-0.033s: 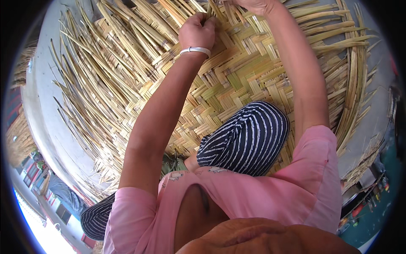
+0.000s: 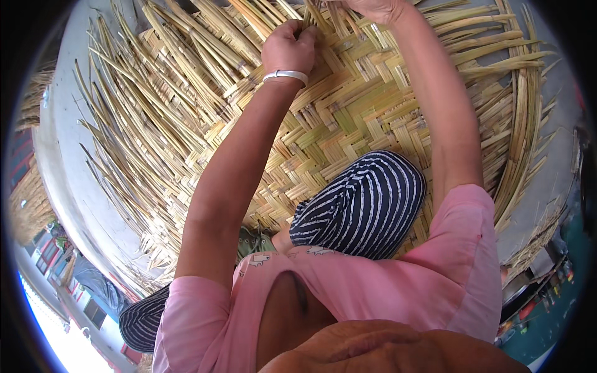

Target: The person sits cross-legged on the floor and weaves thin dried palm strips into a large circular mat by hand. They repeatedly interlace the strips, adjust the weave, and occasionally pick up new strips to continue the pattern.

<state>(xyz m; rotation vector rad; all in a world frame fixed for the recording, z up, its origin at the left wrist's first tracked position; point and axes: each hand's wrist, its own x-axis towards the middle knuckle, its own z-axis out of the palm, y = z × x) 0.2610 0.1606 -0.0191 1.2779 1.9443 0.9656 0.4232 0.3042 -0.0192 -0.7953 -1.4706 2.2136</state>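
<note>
A large mat (image 2: 354, 115) of flat, straw-coloured split reeds lies under me, woven in a zigzag pattern. At its far part, my left hand (image 2: 289, 48), with a pale bangle at the wrist, is closed on reed strips (image 2: 309, 17) between thumb and fingers. My right hand (image 2: 376, 9) is just to the right, cut off by the upper edge. Its fingers bend toward the same strips and look closed; what they pinch is out of view. Long unwoven reed ends (image 2: 134, 118) fan out left of my left arm, and more loose ends (image 2: 485, 46) stick out on the right.
My knee in striped trousers (image 2: 360, 202) and a green shoe (image 2: 254, 242) press on the mat. Grey floor (image 2: 65, 155) borders it. Bundles of straw (image 2: 31, 205) stand at far left. Small coloured items (image 2: 547, 298) lie at the lower right.
</note>
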